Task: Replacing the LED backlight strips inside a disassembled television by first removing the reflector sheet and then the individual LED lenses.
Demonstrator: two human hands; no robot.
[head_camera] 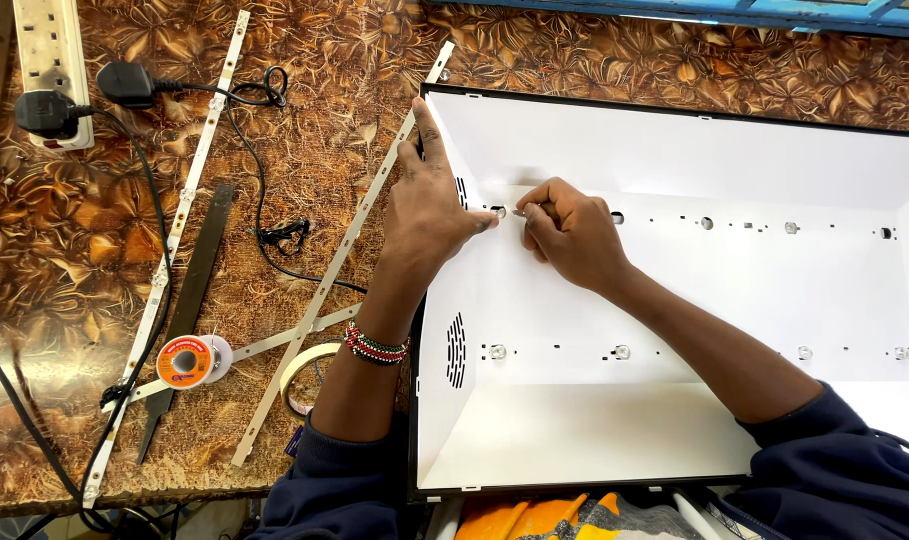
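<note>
The white reflector tray (675, 150) of a flat display backlight lies open-side up on the patterned brown table (305, 60), its near edge at the person's body. This keeps the sloped walls out of the way and both lens rows within reach of the forearms. The tray is matte white with a black outer rim, slotted vent patterns at the left wall, and two horizontal rows of small round lenses spaced evenly along the floor.

The left hand (430, 205) rests over the tray's upper left corner, fingers extended along the rim and thumb tip pressed beside the first lens (499, 212) of the upper row. This placement appears to steady that lens and the strip under it. The right hand (570, 230) is curled narrow, fingertips pinched on a thin metal tool (521, 213) whose tip points at the same lens, just beside the left thumb. Whether the tip touches the lens cannot be told.

Outside the tray, to its left, loose pale LED strips (345, 250) lie crossed on the table, set aside but near. A solder spool (186, 360) with an orange label sits on one strip, a roll of tape (305, 375) lies beside it, and a dark flat bar (190, 300) lies alongside. A white power strip (50, 60) with black plugs and cables occupies the far left corner, well apart from the hands.
</note>
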